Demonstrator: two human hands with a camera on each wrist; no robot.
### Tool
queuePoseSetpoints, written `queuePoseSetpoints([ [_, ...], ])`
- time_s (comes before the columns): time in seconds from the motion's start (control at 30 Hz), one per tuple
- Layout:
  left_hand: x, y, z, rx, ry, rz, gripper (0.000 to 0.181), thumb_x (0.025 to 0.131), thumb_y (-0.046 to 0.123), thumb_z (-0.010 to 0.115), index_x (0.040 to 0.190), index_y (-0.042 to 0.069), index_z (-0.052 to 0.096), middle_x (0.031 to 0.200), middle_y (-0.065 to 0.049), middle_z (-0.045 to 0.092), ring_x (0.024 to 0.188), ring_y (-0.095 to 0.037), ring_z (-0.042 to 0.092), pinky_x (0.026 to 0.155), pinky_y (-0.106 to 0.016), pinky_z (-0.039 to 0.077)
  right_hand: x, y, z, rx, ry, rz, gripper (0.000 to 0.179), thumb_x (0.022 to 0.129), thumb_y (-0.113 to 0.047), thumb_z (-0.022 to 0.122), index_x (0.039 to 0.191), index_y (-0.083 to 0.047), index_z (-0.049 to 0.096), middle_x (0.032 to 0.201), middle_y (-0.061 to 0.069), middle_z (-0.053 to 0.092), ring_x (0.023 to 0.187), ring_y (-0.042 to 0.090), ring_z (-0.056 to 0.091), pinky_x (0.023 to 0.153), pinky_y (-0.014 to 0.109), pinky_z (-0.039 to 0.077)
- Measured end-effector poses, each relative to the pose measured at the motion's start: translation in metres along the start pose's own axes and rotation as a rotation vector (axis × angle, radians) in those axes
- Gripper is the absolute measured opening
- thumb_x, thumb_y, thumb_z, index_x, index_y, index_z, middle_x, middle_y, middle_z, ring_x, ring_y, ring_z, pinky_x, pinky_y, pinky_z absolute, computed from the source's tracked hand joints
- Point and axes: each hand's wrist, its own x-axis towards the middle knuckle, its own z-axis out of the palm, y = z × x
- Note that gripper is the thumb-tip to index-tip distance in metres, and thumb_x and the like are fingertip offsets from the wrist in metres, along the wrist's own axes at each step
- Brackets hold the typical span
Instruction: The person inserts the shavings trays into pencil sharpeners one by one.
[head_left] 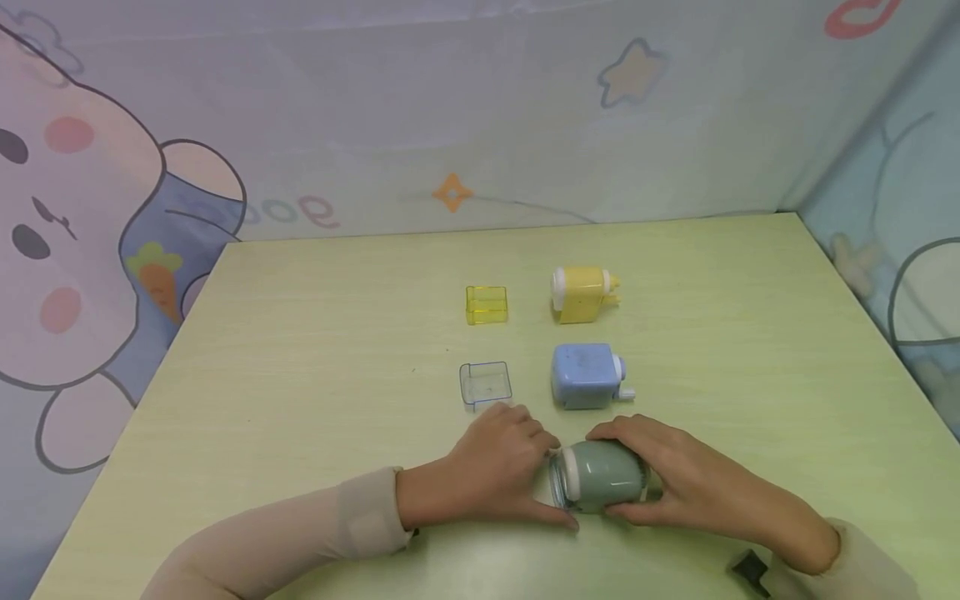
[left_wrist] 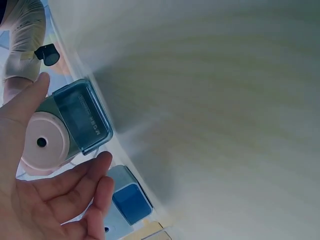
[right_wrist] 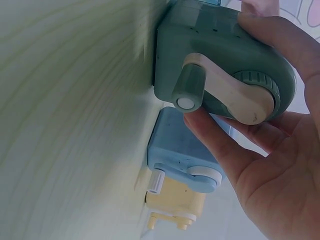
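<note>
A green crank pencil sharpener (head_left: 609, 475) lies at the front of the table, its cream ring and clear teal drawer (left_wrist: 84, 116) facing left. My right hand (head_left: 678, 475) grips its crank end, thumb on one side and fingers on the other. The crank (right_wrist: 225, 90) shows beside that palm in the right wrist view. My left hand (head_left: 498, 471) is spread at the drawer end, thumb and fingertips either side of it and close to it. Behind stand a blue pencil sharpener (head_left: 585, 375) and a yellow pencil sharpener (head_left: 581, 293).
Left of the blue sharpener lies a clear blue-edged drawer (head_left: 486, 383), near my left fingers. A transparent yellow drawer (head_left: 487, 306) lies left of the yellow sharpener. The pale wooden table (head_left: 315, 333) meets a printed cloth backdrop (head_left: 375, 125) at its back.
</note>
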Motion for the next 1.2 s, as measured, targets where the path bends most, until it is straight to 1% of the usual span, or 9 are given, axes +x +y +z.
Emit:
queuePoseSetpoints([
  [0.1,-0.0015,-0.0007,-0.0009,0.002,-0.030,-0.022,0.075,0.068,0.084,0.065,0.104,0.019,0.074,0.092,0.009,0.070,0.080,-0.010,0.054,0.071,-0.024,0.038,0.0000,-0.0004,-0.0001,0.006,0.001,0.002,0.066,0.076,-0.028,0.089,0.130,-0.019,0.054,0.117,-0.011,0.057,0.095,0.005,0.053,0.076,0.029,0.051],
  [0.23,-0.0023,-0.0010,-0.0002,-0.019,-0.059,-0.036,0.068,0.070,0.079,0.069,0.103,0.019,0.074,0.087,0.010,0.068,0.079,-0.009,0.053,0.072,-0.025,0.037,-0.0001,-0.0009,-0.0006,0.011,0.000,0.005,0.066,0.076,-0.028,0.089,0.131,-0.019,0.054,0.117,-0.010,0.057,0.095,0.005,0.054,0.076,0.029,0.052],
  [0.37,-0.0027,-0.0012,0.0015,-0.032,-0.050,-0.035,0.063,0.071,0.076,0.070,0.101,0.020,0.074,0.083,0.012,0.067,0.077,-0.008,0.053,0.072,-0.025,0.036,-0.0003,-0.0008,-0.0009,0.005,-0.001,0.007,0.066,0.076,-0.029,0.089,0.131,-0.020,0.054,0.117,-0.010,0.057,0.095,0.005,0.054,0.076,0.029,0.052],
  [0.47,-0.0027,-0.0011,0.0020,-0.027,-0.036,-0.030,0.063,0.072,0.076,0.070,0.102,0.020,0.074,0.083,0.013,0.067,0.078,-0.008,0.053,0.072,-0.025,0.036,-0.0004,-0.0003,-0.0006,0.006,0.002,0.003,0.066,0.076,-0.029,0.089,0.131,-0.020,0.054,0.117,-0.010,0.057,0.095,0.005,0.054,0.076,0.029,0.052],
  [0.57,-0.0025,-0.0011,0.0016,-0.028,-0.034,-0.027,0.063,0.072,0.075,0.071,0.103,0.020,0.074,0.084,0.013,0.067,0.078,-0.008,0.054,0.072,-0.026,0.036,-0.0002,0.0003,0.0000,0.006,0.007,-0.001,0.067,0.075,-0.028,0.089,0.131,-0.020,0.054,0.117,-0.011,0.057,0.095,0.005,0.054,0.076,0.028,0.051],
  [0.9,-0.0006,0.0007,0.0006,-0.084,-0.080,-0.042,0.062,0.075,0.071,0.072,0.107,0.018,0.074,0.089,0.011,0.069,0.080,-0.008,0.053,0.072,-0.024,0.034,-0.0001,0.0005,-0.0001,0.013,0.002,-0.003,0.066,0.075,-0.027,0.089,0.130,-0.019,0.054,0.116,-0.010,0.058,0.094,0.005,0.054,0.075,0.029,0.052],
  [1.1,0.0005,0.0013,-0.0004,-0.108,-0.091,-0.041,0.060,0.077,0.068,0.073,0.107,0.017,0.074,0.091,0.010,0.069,0.080,-0.007,0.052,0.072,-0.022,0.036,-0.0004,0.0011,0.0009,0.003,0.010,-0.003,0.065,0.075,-0.027,0.089,0.130,-0.019,0.055,0.117,-0.011,0.058,0.094,0.004,0.053,0.075,0.028,0.051],
  [1.2,0.0009,0.0020,0.0002,-0.104,-0.087,-0.032,0.059,0.077,0.068,0.072,0.106,0.016,0.073,0.092,0.009,0.070,0.081,-0.007,0.052,0.072,-0.023,0.036,-0.0003,0.0008,0.0013,0.000,0.017,-0.004,0.066,0.074,-0.027,0.090,0.130,-0.019,0.055,0.117,-0.011,0.058,0.095,0.004,0.054,0.076,0.028,0.051],
])
